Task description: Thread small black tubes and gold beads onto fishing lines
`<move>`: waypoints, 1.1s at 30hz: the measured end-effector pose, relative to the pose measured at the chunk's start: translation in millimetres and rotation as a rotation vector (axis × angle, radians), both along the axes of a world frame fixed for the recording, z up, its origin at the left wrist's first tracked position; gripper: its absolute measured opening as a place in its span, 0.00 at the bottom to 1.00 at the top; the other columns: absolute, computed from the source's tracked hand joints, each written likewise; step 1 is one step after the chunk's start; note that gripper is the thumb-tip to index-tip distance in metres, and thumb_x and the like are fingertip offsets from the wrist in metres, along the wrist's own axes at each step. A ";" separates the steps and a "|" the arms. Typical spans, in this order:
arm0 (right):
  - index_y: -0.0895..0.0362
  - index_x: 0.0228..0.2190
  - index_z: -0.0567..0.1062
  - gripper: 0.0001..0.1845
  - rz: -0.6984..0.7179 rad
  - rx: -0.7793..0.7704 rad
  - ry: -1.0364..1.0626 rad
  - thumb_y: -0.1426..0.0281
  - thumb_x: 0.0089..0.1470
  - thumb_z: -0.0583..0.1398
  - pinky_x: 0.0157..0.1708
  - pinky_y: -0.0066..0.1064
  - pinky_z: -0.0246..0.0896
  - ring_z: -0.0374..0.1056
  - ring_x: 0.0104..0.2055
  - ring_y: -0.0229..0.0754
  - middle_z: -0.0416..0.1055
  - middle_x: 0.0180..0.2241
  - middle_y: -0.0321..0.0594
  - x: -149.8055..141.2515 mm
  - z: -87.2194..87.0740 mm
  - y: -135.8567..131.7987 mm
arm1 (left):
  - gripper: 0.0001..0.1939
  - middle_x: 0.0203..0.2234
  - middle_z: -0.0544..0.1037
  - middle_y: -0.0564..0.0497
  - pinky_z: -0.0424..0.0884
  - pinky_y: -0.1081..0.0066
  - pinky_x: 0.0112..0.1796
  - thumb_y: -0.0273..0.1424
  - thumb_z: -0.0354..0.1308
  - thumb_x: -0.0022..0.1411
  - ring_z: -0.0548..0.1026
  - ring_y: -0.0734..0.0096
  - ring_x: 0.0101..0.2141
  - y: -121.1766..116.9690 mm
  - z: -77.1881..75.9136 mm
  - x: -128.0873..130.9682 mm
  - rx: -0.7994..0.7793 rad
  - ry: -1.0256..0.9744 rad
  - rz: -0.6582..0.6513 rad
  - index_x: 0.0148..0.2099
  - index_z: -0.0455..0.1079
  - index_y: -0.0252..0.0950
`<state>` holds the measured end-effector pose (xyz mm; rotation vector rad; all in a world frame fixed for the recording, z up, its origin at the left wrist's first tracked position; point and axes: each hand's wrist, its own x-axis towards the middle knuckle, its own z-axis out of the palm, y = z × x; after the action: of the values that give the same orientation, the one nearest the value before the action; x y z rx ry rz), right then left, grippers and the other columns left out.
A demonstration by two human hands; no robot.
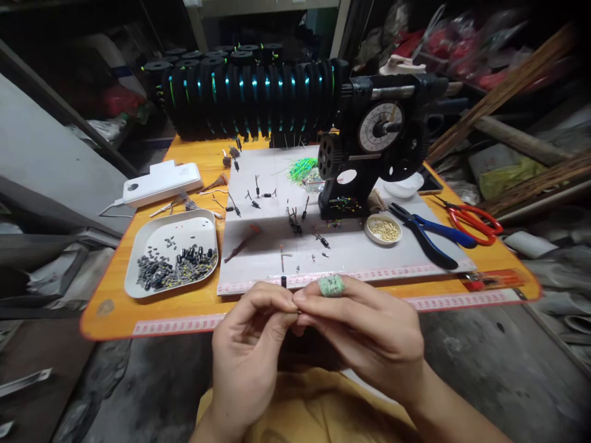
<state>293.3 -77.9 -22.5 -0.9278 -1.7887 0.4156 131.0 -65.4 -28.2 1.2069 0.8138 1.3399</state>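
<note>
Curved fingers [265, 299], tip to tip, near a stubby black cylinder [284, 281].

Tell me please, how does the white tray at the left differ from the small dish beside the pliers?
The tray is a rounded rectangle; the dish is round and clearly smaller. The tray holds mostly dark pieces, the dish gold beads. The tray stands left of the white board, the dish on it. Both are pale, shallow and hold small parts.
</note>
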 end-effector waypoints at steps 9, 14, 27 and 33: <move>0.62 0.38 0.80 0.09 -0.069 0.002 -0.129 0.82 0.58 0.61 0.26 0.27 0.67 0.71 0.27 0.37 0.76 0.28 0.44 9.1 1.9 7.4 | 0.10 0.32 0.76 0.54 0.76 0.80 0.34 0.19 0.59 0.65 0.77 0.76 0.33 7.6 -5.5 -3.6 0.109 0.208 0.001 0.39 0.76 0.40; 0.60 0.38 0.78 0.08 -0.153 -0.042 -0.150 0.81 0.57 0.61 0.23 0.26 0.61 0.64 0.24 0.34 0.73 0.28 0.41 10.2 -1.3 9.2 | 0.13 0.41 0.81 0.51 0.75 0.74 0.44 0.16 0.63 0.62 0.80 0.72 0.41 15.3 -13.8 -10.7 0.439 0.512 0.122 0.42 0.77 0.39; 0.62 0.33 0.80 0.06 -0.305 -0.007 -0.392 0.80 0.57 0.62 0.32 0.34 0.59 0.59 0.33 0.43 0.60 0.25 0.38 15.2 -13.7 17.3 | 0.07 0.35 0.75 0.46 0.69 0.59 0.42 0.19 0.60 0.60 0.69 0.59 0.41 40.9 0.1 -8.0 0.518 1.035 0.071 0.35 0.75 0.35; 0.63 0.34 0.80 0.04 -0.307 -0.031 -0.406 0.80 0.55 0.64 0.33 0.35 0.57 0.57 0.33 0.43 0.58 0.25 0.38 18.8 -18.9 15.5 | 0.06 0.34 0.75 0.45 0.68 0.58 0.41 0.20 0.60 0.60 0.68 0.57 0.41 41.2 -0.1 -5.4 0.453 1.042 0.061 0.34 0.76 0.35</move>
<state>312.1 -62.4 -41.5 -1.3590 -1.9573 0.0593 125.6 -24.2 -28.3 2.3229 1.2917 0.8950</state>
